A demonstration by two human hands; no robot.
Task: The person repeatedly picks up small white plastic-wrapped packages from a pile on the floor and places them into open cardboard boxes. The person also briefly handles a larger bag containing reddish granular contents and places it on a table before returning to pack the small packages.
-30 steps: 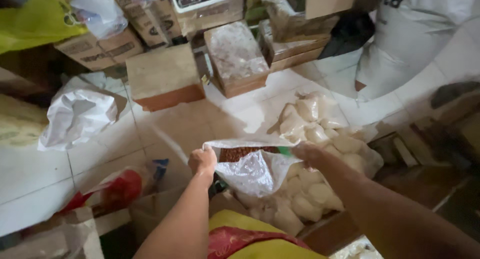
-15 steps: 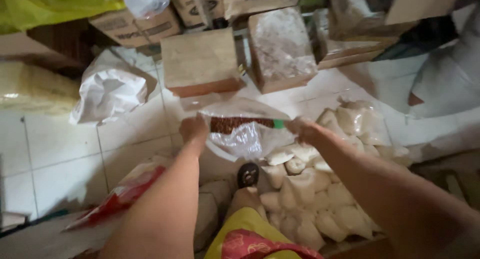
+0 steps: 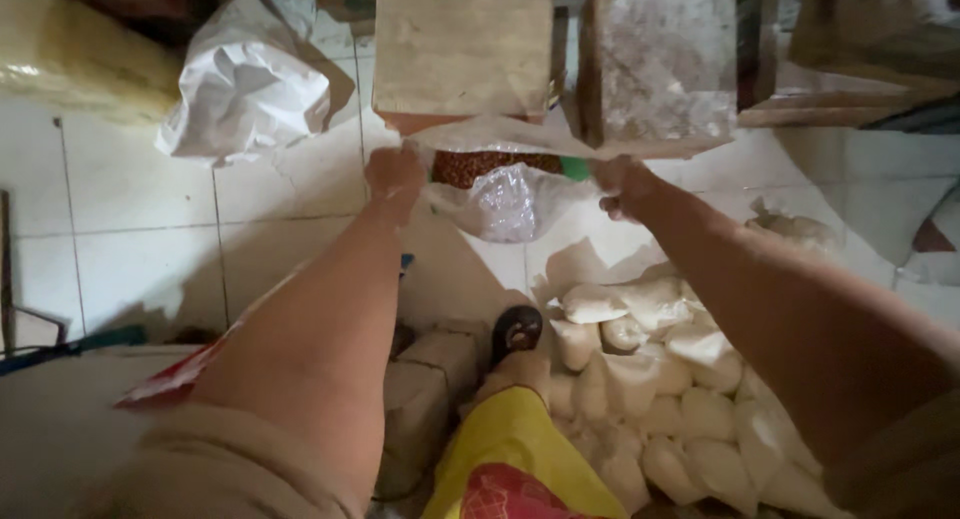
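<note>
Above the tiled floor [image 3: 130,239], both hands held a clear plastic bag [image 3: 500,194] up by its mouth. Left hand [image 3: 395,174] had its fingers closed on the left edge of the opening, right hand [image 3: 622,184] had its fingers closed on the right edge, next to a small green bit that could not be identified. The mouth was stretched flat between them; reddish-brown grains [image 3: 495,165] showed inside near the top. The bag hung free, touching nothing below.

Beneath the right arm lay a heap of small filled white packets [image 3: 660,379]. A crumpled white sack [image 3: 245,89] sat on the floor to the left. A closed cardboard box [image 3: 462,49] and a box lined with clear plastic [image 3: 665,59] stood just beyond the bag. A yellow garment [image 3: 510,449] and a foot in a dark sandal [image 3: 515,334] showed at the bottom.

Judgement on handling: thin film, loose contents, so both edges needed even tension and the same height; a drop on either side would likely tip grains out. A pinch well inside the rim beat a fingertip hold, since film slips under load. Weight sat low in the bag, so swinging should be kept small. Whether the bag had a seam or a tear was not visible.
</note>
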